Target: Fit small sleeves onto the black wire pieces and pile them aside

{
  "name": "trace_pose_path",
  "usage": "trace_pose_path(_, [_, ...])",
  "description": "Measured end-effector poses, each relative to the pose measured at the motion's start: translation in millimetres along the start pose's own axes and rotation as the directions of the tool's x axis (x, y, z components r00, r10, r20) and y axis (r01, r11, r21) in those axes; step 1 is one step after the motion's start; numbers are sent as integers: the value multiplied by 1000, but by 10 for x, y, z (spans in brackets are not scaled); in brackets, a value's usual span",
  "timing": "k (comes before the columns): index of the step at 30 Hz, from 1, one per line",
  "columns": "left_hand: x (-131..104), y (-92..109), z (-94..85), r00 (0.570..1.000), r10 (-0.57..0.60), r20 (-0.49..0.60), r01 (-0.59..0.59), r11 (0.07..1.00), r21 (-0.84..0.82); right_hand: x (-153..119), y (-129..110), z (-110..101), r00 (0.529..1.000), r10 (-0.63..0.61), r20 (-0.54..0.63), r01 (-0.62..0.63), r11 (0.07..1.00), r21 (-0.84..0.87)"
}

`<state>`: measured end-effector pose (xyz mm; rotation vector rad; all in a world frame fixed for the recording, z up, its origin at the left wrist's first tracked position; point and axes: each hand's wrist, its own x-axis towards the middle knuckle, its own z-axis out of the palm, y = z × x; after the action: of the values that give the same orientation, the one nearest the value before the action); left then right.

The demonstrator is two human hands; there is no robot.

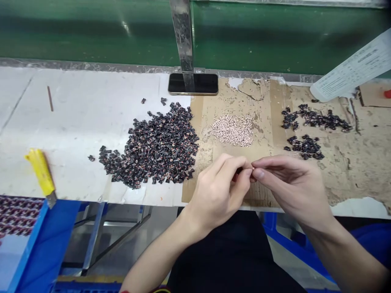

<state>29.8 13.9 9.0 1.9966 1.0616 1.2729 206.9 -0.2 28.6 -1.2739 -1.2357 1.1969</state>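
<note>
My left hand (221, 191) and my right hand (293, 183) meet fingertip to fingertip over the cardboard near the table's front edge. The right thumb and forefinger pinch a tiny copper-coloured piece (253, 168). The left fingers are closed against it, around something dark that they mostly hide. Just beyond the hands lies a heap of tiny pinkish copper pieces (233, 129). A large pile of small black parts with copper bits (161, 142) spreads to the left. Smaller clusters of black parts (307, 146) lie to the right.
A phone (193, 84) lies at the back by a metal post (182, 36). A yellow utility knife (41, 173) rests at the front left edge, blade over a blue tray (58, 236). A white bottle (354, 67) leans in at the right. A thin brown stick (50, 98) lies far left.
</note>
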Motion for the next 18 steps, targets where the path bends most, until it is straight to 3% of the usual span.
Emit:
trace_pose_path(4, [-52, 60, 26, 993, -117, 19, 119, 983, -137, -64, 40, 29, 999, -21, -30, 21, 1000, 7])
trace_pose_path(13, [-102, 136, 64, 986, -163, -18, 158, 974, -164, -120, 15, 45, 983, -186, -14, 181, 971, -158])
trace_pose_path(18, [-163, 98, -43, 964, -258, -60, 236, 940, -248, -182, 100, -82, 969, -245, 46, 246, 915, -321])
